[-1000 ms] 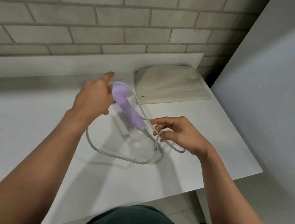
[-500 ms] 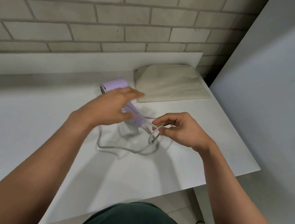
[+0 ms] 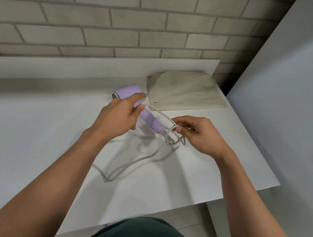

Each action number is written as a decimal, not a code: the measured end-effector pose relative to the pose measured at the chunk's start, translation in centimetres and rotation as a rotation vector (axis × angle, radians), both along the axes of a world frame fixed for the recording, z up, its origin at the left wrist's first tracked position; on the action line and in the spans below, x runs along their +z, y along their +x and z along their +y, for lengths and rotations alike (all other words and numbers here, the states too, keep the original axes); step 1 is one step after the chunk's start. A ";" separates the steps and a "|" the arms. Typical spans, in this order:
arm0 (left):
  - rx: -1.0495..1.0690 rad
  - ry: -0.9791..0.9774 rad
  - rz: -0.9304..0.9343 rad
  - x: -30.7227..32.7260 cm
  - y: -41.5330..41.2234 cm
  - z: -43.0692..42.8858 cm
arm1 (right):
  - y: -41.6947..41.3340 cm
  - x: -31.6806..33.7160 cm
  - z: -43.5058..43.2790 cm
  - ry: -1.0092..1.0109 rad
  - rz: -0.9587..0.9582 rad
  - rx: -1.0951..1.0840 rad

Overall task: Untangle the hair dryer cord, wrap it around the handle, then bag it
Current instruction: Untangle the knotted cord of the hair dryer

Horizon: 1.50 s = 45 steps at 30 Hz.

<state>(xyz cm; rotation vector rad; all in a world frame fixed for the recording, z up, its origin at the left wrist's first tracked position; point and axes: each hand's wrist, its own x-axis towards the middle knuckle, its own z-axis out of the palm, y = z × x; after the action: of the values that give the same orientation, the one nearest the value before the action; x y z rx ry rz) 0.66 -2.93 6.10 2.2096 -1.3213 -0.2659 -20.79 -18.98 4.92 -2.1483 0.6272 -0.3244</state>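
Observation:
A lilac hair dryer (image 3: 148,117) lies on the white table (image 3: 37,127), its barrel toward the wall and its handle pointing at me to the right. Its grey-white cord (image 3: 142,157) leaves the handle's end, forms a small knot-like loop near there, and trails in a long loop toward me. My left hand (image 3: 120,118) is over the dryer where barrel meets handle, fingers curled and pinching a strand of cord. My right hand (image 3: 197,134) pinches the cord loop just beyond the handle's end. A flat beige cloth bag (image 3: 186,92) lies behind, at the back right.
A brick wall runs behind the table's raised back edge. A grey panel (image 3: 286,92) stands close along the table's right side. The table's front edge is near my body, with floor and a dark cable below at the right.
My left hand drew back from the handle toward the barrel and now pinches a cord strand. The long loop of cord has stretched out toward me. My right hand stayed near the handle's end.

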 end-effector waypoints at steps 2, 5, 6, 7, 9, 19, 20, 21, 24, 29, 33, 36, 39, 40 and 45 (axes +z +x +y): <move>-0.052 0.106 -0.095 -0.3 0.1 0.3 | 0.2 -0.1 0.1 -0.012 0.000 -0.011; -0.222 0.032 -0.244 0.3 -0.7 0.1 | 0.5 -0.1 0.4 -0.030 -0.021 0.024; -0.304 0.005 -0.271 0.6 -1.3 -0.2 | 0.6 -0.1 0.6 -0.031 -0.043 0.035; -0.371 0.014 -0.286 0.8 -1.8 -0.7 | 0.7 -0.1 0.8 -0.020 -0.074 0.038; -0.423 0.089 -0.254 0.9 -2.5 -1.5 | 0.7 0.0 1.2 0.041 -0.135 0.031; -0.061 -0.423 0.023 1.9 -3.0 -1.1 | 1.2 -0.6 2.1 0.167 -0.130 0.022; -0.042 -0.441 0.020 2.3 -2.9 -1.1 | 1.2 -0.6 2.3 0.168 -0.126 0.027; -0.018 -0.447 0.036 2.5 -2.8 -1.0 | 1.3 -0.6 2.4 0.165 -0.123 0.031; 0.102 -0.406 0.118 2.6 -2.1 -0.7 | 1.8 0.0 2.5 0.161 -0.104 0.056; 0.017 -0.126 -0.182 2.6 -0.4 -0.1 | 1.5 -0.1 2.4 0.121 -0.084 0.054; -0.411 -0.066 -0.491 2.5 -1.3 -1.0 | 1.3 -0.2 2.3 0.125 -0.104 0.047; -0.422 -0.111 -0.558 2.2 -1.6 -1.6 | 1.0 -0.2 2.3 0.133 -0.162 0.009; -0.303 -0.253 -0.457 2.2 -2.5 -1.7 | 0.8 -0.4 2.2 0.126 -0.169 -0.024; -0.240 -0.313 -0.354 2.3 -2.6 -1.7 | 0.8 -0.6 2.2 0.119 -0.155 -0.026; 0.066 -0.526 0.019 3.5 -1.9 -1.0 | 0.5 -1.4 1.4 0.103 -0.100 -0.036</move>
<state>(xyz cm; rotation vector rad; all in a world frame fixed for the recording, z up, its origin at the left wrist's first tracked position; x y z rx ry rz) -1.20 -3.90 9.55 1.7931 -1.1453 0.0817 -20.27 -17.61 3.56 -2.0111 0.6131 -0.4081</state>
